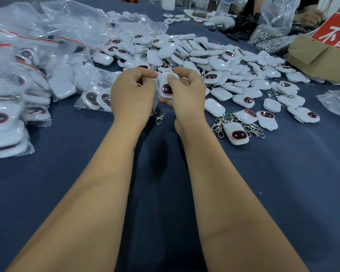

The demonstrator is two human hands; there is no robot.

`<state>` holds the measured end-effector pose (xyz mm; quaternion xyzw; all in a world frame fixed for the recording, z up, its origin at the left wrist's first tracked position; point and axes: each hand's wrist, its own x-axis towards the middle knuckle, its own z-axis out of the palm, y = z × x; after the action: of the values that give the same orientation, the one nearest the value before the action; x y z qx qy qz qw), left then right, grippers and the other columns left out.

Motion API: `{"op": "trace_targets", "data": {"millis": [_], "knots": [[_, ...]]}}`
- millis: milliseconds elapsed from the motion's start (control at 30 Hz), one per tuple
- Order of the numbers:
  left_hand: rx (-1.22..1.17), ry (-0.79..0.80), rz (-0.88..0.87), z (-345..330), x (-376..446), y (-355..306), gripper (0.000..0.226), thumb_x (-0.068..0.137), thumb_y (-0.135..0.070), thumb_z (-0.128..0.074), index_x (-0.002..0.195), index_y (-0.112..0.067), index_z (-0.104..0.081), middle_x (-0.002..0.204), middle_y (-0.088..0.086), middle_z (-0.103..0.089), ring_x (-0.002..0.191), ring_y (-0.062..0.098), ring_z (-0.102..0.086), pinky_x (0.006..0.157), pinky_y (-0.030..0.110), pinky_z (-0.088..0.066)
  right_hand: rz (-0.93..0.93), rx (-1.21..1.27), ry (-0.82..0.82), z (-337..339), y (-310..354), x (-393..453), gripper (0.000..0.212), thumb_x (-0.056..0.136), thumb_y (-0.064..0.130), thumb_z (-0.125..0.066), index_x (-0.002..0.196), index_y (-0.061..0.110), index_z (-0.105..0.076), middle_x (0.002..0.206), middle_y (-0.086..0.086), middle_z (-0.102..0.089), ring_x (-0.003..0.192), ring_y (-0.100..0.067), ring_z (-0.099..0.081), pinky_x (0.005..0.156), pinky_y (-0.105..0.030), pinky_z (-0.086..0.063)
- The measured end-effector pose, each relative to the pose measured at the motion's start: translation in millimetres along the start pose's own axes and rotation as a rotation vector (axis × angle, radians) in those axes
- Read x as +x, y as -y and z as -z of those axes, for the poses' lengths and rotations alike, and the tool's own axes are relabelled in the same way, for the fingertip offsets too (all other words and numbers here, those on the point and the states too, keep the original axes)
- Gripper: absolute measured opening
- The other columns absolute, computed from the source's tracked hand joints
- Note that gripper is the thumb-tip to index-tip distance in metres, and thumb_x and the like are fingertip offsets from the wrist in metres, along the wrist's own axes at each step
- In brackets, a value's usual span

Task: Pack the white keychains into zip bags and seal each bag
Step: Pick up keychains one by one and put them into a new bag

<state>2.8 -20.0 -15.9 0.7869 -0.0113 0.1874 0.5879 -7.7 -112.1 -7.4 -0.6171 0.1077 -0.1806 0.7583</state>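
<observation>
The keychain [166,87] is held above the bench [86,173], between both hands, just in front of the big pile [204,55] of loose keychains. Its long axis stands nearly upright in the view, with the dark screen facing the camera and the lower end toward the person. The right hand [186,93] is the nearer one: its thumb lies on the top of the keychain and its curled fingers [165,100] support it from below, so it pinches the keychain. The left hand [133,93] is just left of the keychain, and its fingers are pressed together on a thin clear bag [153,89] with a red zip line; I cannot tell if the bag mouth is open. A metal clasp [161,118] lies on the bench below the keychain. I judge that the keychain must go left and down into the bag, so the bag mouth should face the right hand.
</observation>
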Motion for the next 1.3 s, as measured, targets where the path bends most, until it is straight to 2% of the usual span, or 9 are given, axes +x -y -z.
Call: {"op": "trace_targets", "data": {"millis": [67, 267, 400, 633, 733, 833, 1000, 1200, 1300], "knots": [[0.013, 0.008, 0.005, -0.2, 0.3, 0.4, 0.027, 0.087, -0.014, -0.052, 0.094, -0.033, -0.071, 0.081, -0.01, -0.062, 0.055, -0.004, -0.051, 0.058, 0.01, -0.04, -0.063, 0.087, 0.039, 1.5, 0.4, 2.6, 0.023, 0.09, -0.003, -0.055, 0.107, 0.013, -0.06, 0.09, -0.005, -0.061, 0.073, -0.015, -0.061, 0.06, -0.026, -0.058], [0.037, 0.001, 0.023, -0.9, 1.8, 0.6, 0.026, 0.088, -0.019, -0.054, 0.102, -0.033, -0.071, 0.087, -0.013, -0.063, 0.072, 0.002, -0.053, 0.075, 0.02, -0.045, -0.073, 0.145, 0.089, 3.5, -2.1, 5.2, 0.038, 0.086, -0.013, -0.056, 0.122, 0.002, -0.06, 0.103, -0.013, -0.066, 0.081, -0.018, -0.063, 0.064, -0.021, -0.053], [0.016, 0.003, 0.026, 0.1, 1.8, -0.5, 0.023, 0.088, -0.02, -0.055, 0.094, -0.039, -0.066, 0.081, -0.015, -0.063, 0.067, -0.003, -0.055, 0.065, 0.011, -0.044, -0.121, 0.214, 0.121, 4.6, -1.6, 7.1, 0.039, 0.089, -0.013, -0.052, 0.124, 0.0, -0.061, 0.112, -0.018, -0.066, 0.086, -0.021, -0.065, 0.071, -0.023, -0.057], [0.008, -0.001, 0.048, 1.2, 1.3, -3.8, 0.021, 0.089, -0.022, -0.057, 0.101, -0.031, -0.071, 0.087, -0.016, -0.065, 0.079, 0.0, -0.059, 0.077, 0.016, -0.048, -0.223, 0.307, 0.156, 5.7, 1.0, 8.0, 0.021, 0.089, -0.01, -0.05, 0.102, 0.002, -0.061, 0.084, -0.012, -0.066, 0.076, -0.021, -0.065, 0.069, -0.027, -0.06], [-0.032, 0.002, 0.06, 1.3, -0.9, -6.0, 0.026, 0.09, -0.023, -0.054, 0.108, -0.028, -0.072, 0.098, -0.015, -0.068, 0.095, 0.006, -0.062, 0.091, 0.025, -0.049, -0.139, 0.14, 0.149, 5.6, 0.3, 8.7, 0.02, 0.089, -0.001, -0.055, 0.092, 0.016, -0.064, 0.091, -0.009, -0.067, 0.079, -0.019, -0.061, 0.058, -0.021, -0.049], [-0.059, -0.006, 0.074, 1.2, -2.7, -8.6, 0.029, 0.092, -0.021, -0.051, 0.11, -0.024, -0.072, 0.108, -0.01, -0.07, 0.103, 0.009, -0.062, 0.098, 0.031, -0.048, -0.098, 0.072, 0.121, 4.1, -2.3, 7.3, 0.018, 0.088, 0.002, -0.064, 0.099, 0.016, -0.06, 0.095, -0.01, -0.066, 0.076, -0.017, -0.06, 0.059, -0.022, -0.044], [-0.074, -0.012, 0.083, 1.7, -3.6, -9.6, 0.029, 0.093, -0.02, -0.049, 0.109, -0.024, -0.072, 0.107, -0.006, -0.07, 0.089, 0.007, -0.06, 0.093, 0.031, -0.05, -0.046, 0.071, 0.142, 4.5, -2.9, 4.5, 0.018, 0.084, -0.001, -0.067, 0.078, 0.016, -0.063, 0.063, 0.005, -0.056, 0.051, -0.003, -0.045, 0.051, -0.018, -0.037], [-0.069, -0.015, 0.09, 1.9, -4.3, -10.3, 0.029, 0.092, -0.02, -0.049, 0.109, -0.027, -0.072, 0.109, -0.003, -0.071, 0.099, 0.014, -0.063, 0.095, 0.033, -0.049, -0.047, 0.036, 0.196, 4.4, 0.4, 3.3, 0.025, 0.09, 0.002, -0.06, 0.07, 0.018, -0.063, 0.062, 0.006, -0.056, 0.057, -0.008, -0.047, 0.051, -0.019, -0.035], [-0.06, -0.016, 0.084, 0.9, -3.9, -8.7, 0.027, 0.091, -0.02, -0.049, 0.098, -0.032, -0.072, 0.09, -0.017, -0.07, 0.085, -0.002, -0.062, 0.088, 0.026, -0.05, -0.007, -0.077, 0.227, 4.6, -0.2, 1.3, 0.03, 0.091, 0.0, -0.056, 0.064, 0.015, -0.056, 0.058, 0.003, -0.049, 0.048, -0.005, -0.04, 0.044, -0.014, -0.033]]}}
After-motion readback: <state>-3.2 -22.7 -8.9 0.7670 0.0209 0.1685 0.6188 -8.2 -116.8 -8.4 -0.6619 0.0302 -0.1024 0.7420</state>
